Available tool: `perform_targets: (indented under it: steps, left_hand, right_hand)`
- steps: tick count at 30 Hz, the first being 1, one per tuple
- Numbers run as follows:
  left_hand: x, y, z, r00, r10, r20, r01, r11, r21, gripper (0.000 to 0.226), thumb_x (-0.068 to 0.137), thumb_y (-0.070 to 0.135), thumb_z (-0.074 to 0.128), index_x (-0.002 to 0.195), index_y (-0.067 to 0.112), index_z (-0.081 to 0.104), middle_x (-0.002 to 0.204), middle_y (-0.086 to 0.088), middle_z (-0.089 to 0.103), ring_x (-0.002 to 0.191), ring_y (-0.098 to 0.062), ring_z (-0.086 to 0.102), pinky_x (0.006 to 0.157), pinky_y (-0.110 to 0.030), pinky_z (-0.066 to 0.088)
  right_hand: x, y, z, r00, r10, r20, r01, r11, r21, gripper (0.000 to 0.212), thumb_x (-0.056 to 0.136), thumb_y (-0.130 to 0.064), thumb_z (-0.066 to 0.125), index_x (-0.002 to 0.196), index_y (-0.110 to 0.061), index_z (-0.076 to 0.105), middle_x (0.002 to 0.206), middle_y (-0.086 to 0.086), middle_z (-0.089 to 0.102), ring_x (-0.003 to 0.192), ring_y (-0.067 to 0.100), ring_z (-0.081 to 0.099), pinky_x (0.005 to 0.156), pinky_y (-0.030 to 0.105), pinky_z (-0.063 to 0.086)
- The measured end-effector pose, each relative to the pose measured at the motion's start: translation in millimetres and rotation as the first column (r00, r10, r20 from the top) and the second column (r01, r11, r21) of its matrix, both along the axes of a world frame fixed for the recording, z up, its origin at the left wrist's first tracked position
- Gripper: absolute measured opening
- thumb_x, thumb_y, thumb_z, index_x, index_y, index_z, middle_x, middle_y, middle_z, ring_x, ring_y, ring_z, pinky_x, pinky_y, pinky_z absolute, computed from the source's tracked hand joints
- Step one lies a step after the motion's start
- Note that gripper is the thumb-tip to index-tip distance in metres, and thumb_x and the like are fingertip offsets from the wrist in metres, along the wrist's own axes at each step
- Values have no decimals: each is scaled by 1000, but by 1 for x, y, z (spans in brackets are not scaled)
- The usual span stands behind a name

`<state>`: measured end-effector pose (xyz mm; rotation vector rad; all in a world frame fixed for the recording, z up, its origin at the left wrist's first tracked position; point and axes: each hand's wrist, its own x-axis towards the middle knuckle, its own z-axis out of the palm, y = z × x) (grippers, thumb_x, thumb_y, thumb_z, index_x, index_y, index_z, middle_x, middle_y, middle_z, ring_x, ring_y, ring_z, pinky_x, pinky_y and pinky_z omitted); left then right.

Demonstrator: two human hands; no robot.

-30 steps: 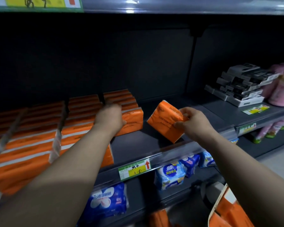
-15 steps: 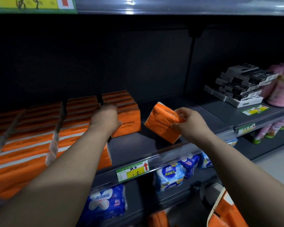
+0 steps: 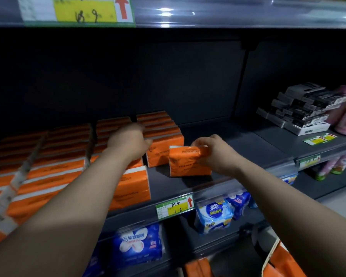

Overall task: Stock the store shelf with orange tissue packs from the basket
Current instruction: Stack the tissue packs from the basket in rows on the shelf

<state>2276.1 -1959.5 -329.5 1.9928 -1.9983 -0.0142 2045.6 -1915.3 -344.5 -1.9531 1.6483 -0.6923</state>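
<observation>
Orange pack (image 3: 189,163): upright on the shelf (image 3: 238,148), just right of the front pack of the stocked rows (image 3: 162,134) and a little nearer; not yet flush with it.
Right hand (image 3: 214,152): pinching the pack's top right corner between thumb and fingertips.
Left hand (image 3: 128,141): laid over the tops of the rows, thumb against the front pack; fingers hidden, so impossible to tell whether gripping or only pressing.
Step in hand, as a judgement: seating this pack at the near end of the right-hand row.
Doing it well: slide left and far until face meets face; keep upright, bottom edge square to the shelf lip, print facing near; brace the row with the left hand against toppling; let go only once settled.
Wrapper: thin glossy film, probably slippery; soft fill beneath, likely to dent under a hard pinch.
Shape: soft-cornered rectangular brick, white band along the top edge.
Shelf surface: dark, matte, smooth, with a clear price rail along the near lip.
Basket (image 3: 284,262): near right corner, more orange packs inside.
</observation>
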Motion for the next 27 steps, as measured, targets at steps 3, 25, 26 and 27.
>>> perform_targets:
  steps: [3, 25, 26, 27]
  left_hand:
    - [13, 12, 4, 999, -19, 33, 20, 999, -48, 43, 88, 48, 54, 126, 27, 53, 125, -4, 57, 111, -26, 55, 80, -33, 43]
    - [0, 82, 9, 961, -155, 229, 191, 971, -143, 32, 86, 42, 53, 110, 23, 62, 110, -3, 61, 103, -27, 57, 78, -36, 44]
    - [-4, 87, 8, 959, -166, 228, 201, 970, -139, 34, 86, 43, 53, 112, 23, 61, 112, -3, 61, 104, -27, 56, 79, -36, 44]
    - [-9, 93, 7, 957, -180, 228, 214, 968, -134, 36, 87, 44, 53, 116, 23, 60, 114, -3, 60, 106, -27, 56, 81, -36, 44]
  right_hand:
    - [24, -7, 2, 998, 57, -25, -57, 998, 10, 24, 85, -14, 60, 104, -27, 61, 111, 1, 34, 90, 16, 49, 81, 22, 38]
    - [32, 9, -7, 988, -95, -123, 82, 990, -112, 78, 87, -22, 64, 149, -13, 17, 155, 9, 21, 140, 27, 29, 112, 41, 31]
    - [27, 17, -3, 984, -92, -154, 72, 989, -128, 78, 88, -25, 63, 150, -12, 17, 156, 9, 20, 142, 26, 25, 114, 39, 27]
    - [22, 27, 1, 978, -88, -189, 60, 987, -146, 78, 88, -28, 62, 150, -11, 18, 156, 9, 21, 143, 24, 23, 116, 36, 25]
